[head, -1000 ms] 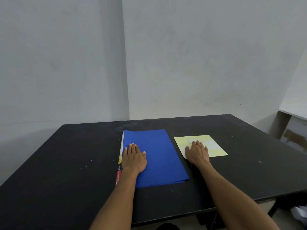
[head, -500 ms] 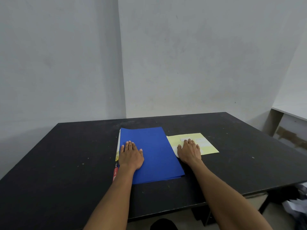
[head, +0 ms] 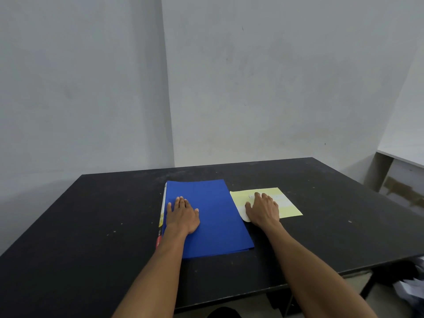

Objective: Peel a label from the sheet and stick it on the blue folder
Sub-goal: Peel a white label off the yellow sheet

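Observation:
The blue folder [head: 215,216] lies flat on the black table [head: 91,226], its spine at the left with a white, yellow and red strip. My left hand [head: 182,216] rests palm down on the folder's left part, fingers together. To the right of the folder lies the pale yellow label sheet [head: 286,203] with whitish labels on it. My right hand [head: 262,208] lies flat on the sheet's near left part, fingers spread a little. The sheet's near left corner curls up white beside my thumb. Neither hand holds anything.
A grey wall corner stands right behind the table. At the far right there is a white shelf or counter [head: 403,161]. Crumpled white paper [head: 413,292] lies on the floor under the table's right end.
The camera view shifted slightly. My right hand slid the sheet closer to the folder, and its near left corner now curls up. My left hand stays flat on the folder.

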